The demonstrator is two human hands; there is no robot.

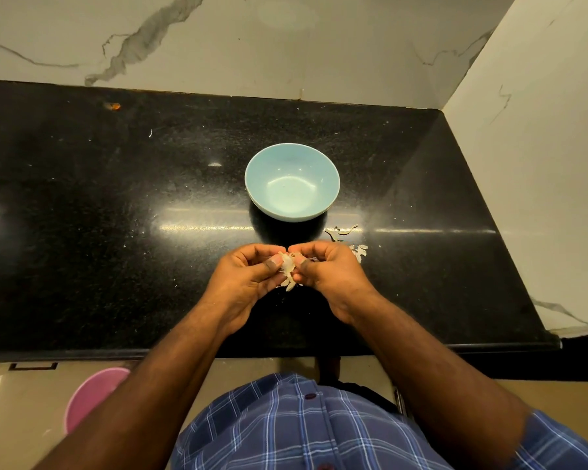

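While both hands met over the near part of the black counter [116, 198], my left hand [248, 276] and right hand [326, 271] each pinched the same pale garlic piece [287, 266] between thumb and curled fingers, with papery skin hanging below it. It sat between my hands, just in front of the light-blue bowl [292, 184] standing on the counter. Loose peel scraps [345, 237] lay just beyond my right hand, near the bowl's base, and a pink tub [89, 395] stood on the floor at lower left.

Garlic [287, 270] I hold: dry, papery, matt skin. Counter [116, 205]: polished black speckled stone, glossy. Bowl [287, 216]: smooth, glossy glaze.
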